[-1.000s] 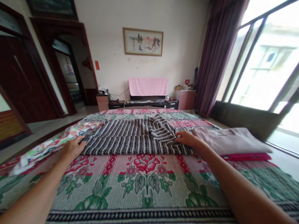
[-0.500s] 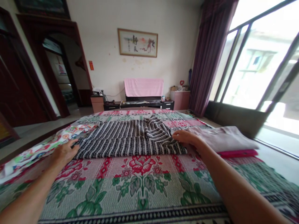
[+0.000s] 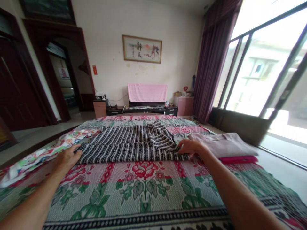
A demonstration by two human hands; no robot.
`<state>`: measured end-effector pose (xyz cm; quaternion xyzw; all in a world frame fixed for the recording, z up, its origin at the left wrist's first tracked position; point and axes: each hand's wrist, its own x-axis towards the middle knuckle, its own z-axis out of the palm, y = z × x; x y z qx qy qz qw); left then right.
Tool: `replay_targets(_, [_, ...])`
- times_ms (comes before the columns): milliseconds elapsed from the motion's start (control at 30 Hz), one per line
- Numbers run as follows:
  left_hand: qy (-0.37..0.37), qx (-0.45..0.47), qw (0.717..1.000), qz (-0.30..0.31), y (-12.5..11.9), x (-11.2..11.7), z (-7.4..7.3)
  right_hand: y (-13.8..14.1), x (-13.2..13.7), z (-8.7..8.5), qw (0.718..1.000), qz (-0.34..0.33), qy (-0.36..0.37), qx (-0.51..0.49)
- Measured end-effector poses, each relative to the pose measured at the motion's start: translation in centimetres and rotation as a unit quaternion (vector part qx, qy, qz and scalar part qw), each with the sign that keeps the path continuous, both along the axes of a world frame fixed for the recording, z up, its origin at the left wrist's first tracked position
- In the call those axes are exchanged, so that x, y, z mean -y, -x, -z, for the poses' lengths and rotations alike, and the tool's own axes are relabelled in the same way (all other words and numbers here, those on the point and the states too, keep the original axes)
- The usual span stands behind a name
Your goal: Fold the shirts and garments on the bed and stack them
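Right hand (image 3: 193,147) slid toward striped cloth (image 3: 120,143)'s near right corner, grip unclear; left hand (image 3: 67,158) pinches left end, so both ends covered.

The garment (image 3: 120,145) is striped black and white. The spread (image 3: 120,204) has red flowers, green leaves and a black-and-white border. The loose cloth (image 3: 48,153) is white with a multicoloured print, the top cloth (image 3: 227,146) pale greyish pink, the bottom cloth (image 3: 240,159) magenta, the towel (image 3: 147,92) pink.
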<state>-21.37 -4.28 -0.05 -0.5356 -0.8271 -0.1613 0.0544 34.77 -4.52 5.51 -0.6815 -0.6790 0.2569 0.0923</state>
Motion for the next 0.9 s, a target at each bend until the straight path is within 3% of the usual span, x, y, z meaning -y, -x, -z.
replay_targets(100, [-0.014, 0.018, 1.000, -0.001, -0.1, 0.1, -0.1, -0.4, -0.2, 0.5, 0.999, -0.010, 0.018, 0.049])
replay_targets(200, [-0.014, 0.011, 1.000, -0.007, -0.5, 0.3, -0.3, 0.2, -0.6, 0.0, 0.991, -0.014, -0.063, 0.114])
replay_targets(300, [-0.011, 0.002, 1.000, -0.008, -0.9, 0.4, -0.3, 3.0, -1.0, -1.0, 0.972, -0.025, -0.184, 0.141])
replay_targets(400, [-0.016, -0.003, 1.000, 0.003, -0.9, 0.4, -0.2, 7.2, -1.6, -1.0, 0.949, -0.106, -0.259, 0.145])
replay_targets(533, [-0.035, -0.006, 0.999, 0.014, -0.6, 0.2, 0.2, 11.6, -3.1, 1.5, 0.930, -0.178, -0.297, 0.120])
replay_targets(700, [-0.047, -0.002, 0.999, 0.021, -0.5, 0.0, 0.6, 13.1, -4.3, 5.1, 0.941, -0.152, -0.280, 0.115])
replay_targets(900, [-0.076, -0.014, 0.997, 0.024, -0.3, 0.1, 0.9, 13.0, -3.7, 5.7, 0.943, -0.156, -0.272, 0.109])
